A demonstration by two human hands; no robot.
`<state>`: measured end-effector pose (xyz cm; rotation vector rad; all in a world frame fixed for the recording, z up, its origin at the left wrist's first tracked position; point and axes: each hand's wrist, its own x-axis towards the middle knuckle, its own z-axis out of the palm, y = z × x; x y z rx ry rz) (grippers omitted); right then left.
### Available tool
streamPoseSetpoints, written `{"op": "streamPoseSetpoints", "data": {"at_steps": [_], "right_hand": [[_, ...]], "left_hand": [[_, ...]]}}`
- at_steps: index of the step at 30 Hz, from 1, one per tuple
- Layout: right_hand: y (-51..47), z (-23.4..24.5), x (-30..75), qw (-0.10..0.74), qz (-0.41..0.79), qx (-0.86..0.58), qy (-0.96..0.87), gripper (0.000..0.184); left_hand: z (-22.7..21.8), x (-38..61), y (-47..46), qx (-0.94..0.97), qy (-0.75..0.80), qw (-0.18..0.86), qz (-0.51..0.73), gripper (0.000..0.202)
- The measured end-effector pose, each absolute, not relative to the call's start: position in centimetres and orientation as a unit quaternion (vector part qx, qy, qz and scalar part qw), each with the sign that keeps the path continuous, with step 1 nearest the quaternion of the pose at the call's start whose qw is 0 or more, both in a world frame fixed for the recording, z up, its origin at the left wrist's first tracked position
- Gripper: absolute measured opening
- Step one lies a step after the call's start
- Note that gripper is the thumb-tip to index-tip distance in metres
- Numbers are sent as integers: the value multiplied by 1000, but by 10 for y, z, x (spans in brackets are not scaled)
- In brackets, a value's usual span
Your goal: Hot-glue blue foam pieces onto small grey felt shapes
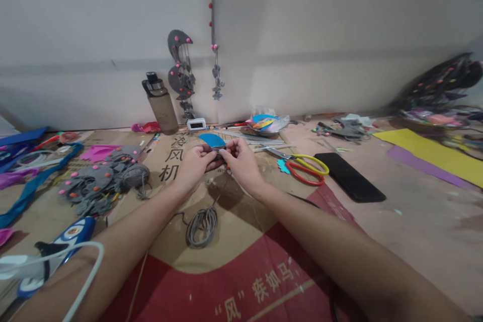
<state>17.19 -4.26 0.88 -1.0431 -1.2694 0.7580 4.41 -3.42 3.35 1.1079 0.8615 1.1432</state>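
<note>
My left hand (196, 162) and my right hand (241, 160) meet above the cardboard sheet (234, 221), fingers pinched together. Between them they hold a blue felt piece (212, 140), shaped like a half disc. A thin grey cord runs down from my hands to a coil of grey cord (202, 226) lying on the cardboard. Whether the cord is in my fingers I cannot make out.
Scissors with yellow and red handles (304, 167) and a black phone (349, 177) lie to the right. A bottle (161, 105) and a small clock (196, 124) stand by the wall. Grey felt pieces (98, 183) lie left, a glue gun (56, 251) near left, yellow sheet (433, 153) far right.
</note>
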Motion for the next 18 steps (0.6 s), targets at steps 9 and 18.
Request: {"op": "streamPoseSetpoints", "data": {"at_steps": [9,18], "right_hand": [[-42,9,174,616,322,-464,-549,22],[-55,34,171,494,470,-440,-584,16]], "left_hand": [[32,43,-37,529,365,565,518,19],[43,23,-14,441,379,537,611,20]]}}
